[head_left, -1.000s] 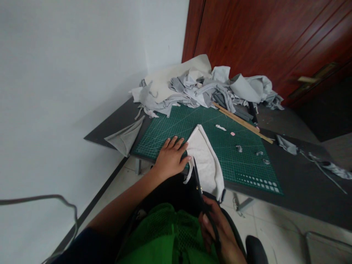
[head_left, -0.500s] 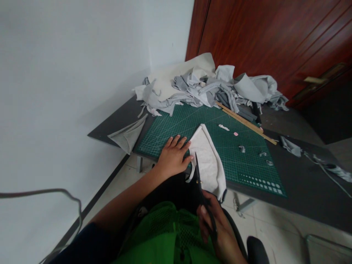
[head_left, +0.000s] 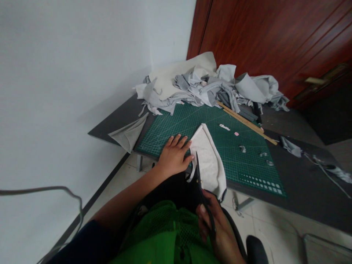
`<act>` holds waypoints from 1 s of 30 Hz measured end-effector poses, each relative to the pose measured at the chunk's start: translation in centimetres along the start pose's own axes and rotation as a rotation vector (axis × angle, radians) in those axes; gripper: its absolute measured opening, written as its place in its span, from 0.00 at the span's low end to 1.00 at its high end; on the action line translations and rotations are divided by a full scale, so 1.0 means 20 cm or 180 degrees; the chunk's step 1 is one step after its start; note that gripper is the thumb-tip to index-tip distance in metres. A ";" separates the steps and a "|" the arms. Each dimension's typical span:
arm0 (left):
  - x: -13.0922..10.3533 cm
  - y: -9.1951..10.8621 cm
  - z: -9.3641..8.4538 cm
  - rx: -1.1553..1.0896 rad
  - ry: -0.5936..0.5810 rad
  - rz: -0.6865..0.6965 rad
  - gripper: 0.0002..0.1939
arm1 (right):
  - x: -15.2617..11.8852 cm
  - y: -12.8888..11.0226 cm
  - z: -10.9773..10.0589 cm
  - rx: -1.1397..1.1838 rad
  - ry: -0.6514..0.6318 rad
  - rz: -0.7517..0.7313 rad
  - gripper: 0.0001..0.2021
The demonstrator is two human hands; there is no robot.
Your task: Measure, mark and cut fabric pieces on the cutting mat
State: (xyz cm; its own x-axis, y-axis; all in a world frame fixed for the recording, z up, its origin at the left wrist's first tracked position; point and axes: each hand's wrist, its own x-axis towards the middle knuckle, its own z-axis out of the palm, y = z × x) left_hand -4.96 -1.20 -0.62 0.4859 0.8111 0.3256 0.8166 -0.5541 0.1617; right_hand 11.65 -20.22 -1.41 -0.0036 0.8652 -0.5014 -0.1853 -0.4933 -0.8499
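A white piece of cloth (head_left: 208,156) lies over the near edge of the green cutting mat (head_left: 187,121), its lower end hanging off the table. My left hand (head_left: 174,156) rests flat with fingers stretched out on the mat, thumb touching the cloth's left edge. Black scissors (head_left: 199,174) are in my right hand (head_left: 213,220), whose fingers wrap round the handles. The blades point away from me over the left part of the cloth and look closed or nearly so.
A heap of grey and white fabric scraps (head_left: 189,88) lies along the back. Wooden strips (head_left: 244,123) cross the mat's far right, with small scraps (head_left: 242,148) nearby. A folded grey cloth (head_left: 129,134) sits at the left table edge. A wall (head_left: 68,73) borders the left.
The view has shifted very slightly. Both hands, the scissors and the cloth stay practically where they were.
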 end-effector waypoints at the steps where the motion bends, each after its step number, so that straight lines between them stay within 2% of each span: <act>1: 0.00 0.00 0.00 0.0003 0.0002 -0.0004 0.29 | 0.00 0.00 0.00 -0.0039 -0.0018 -0.0013 0.38; 11: 0.00 0.00 0.00 0.0022 0.0001 -0.0004 0.29 | -0.02 -0.03 0.02 -0.0303 0.0043 -0.0092 0.36; 23: 0.00 0.00 0.01 0.0024 -0.0022 -0.0025 0.29 | -0.03 -0.01 0.01 -0.0202 -0.0068 -0.0058 0.35; 30: 0.00 0.00 0.01 0.0024 -0.0010 -0.0023 0.29 | -0.03 -0.01 0.01 -0.0220 -0.0001 -0.0028 0.36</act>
State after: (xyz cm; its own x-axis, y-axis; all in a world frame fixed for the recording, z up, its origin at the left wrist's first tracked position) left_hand -4.90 -1.23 -0.79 0.4808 0.8157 0.3216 0.8225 -0.5467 0.1569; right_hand 11.55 -20.54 -0.96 -0.0025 0.8695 -0.4939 -0.1169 -0.4907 -0.8634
